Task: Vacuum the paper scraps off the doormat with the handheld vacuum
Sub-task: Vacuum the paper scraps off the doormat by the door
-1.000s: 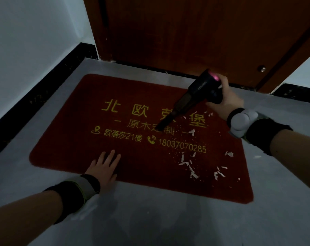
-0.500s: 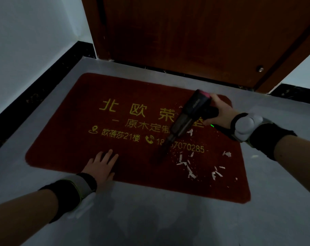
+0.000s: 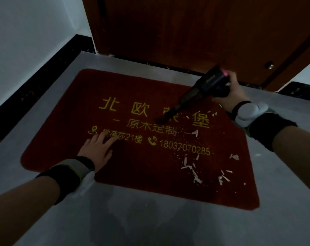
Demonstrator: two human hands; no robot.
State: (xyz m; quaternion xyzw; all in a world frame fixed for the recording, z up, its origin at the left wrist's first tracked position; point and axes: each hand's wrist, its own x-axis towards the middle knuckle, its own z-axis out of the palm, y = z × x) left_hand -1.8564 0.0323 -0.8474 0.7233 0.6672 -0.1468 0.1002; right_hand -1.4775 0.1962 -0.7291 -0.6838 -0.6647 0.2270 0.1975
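A red doormat [image 3: 65, 153] with yellow lettering lies on the grey floor before a wooden door. White paper scraps [image 3: 191, 167] are strewn over its right half, thickest near the front right. My right hand [image 3: 234, 91] grips a black handheld vacuum [image 3: 202, 89] at the mat's far right; its nozzle slants down-left and its tip meets the mat at the upper lettering. My left hand [image 3: 97, 148] rests flat, fingers spread, on the mat's front left part.
A brown wooden door [image 3: 186, 32] stands right behind the mat, with a metal stopper [image 3: 269, 65] low on its right. A white wall with black skirting [image 3: 35, 82] runs along the left. Bare grey floor [image 3: 150, 224] lies in front.
The vacuum has swung back up and away, its nozzle tip going from the phone number line to the upper lettering. My left hand has slid farther onto the mat.
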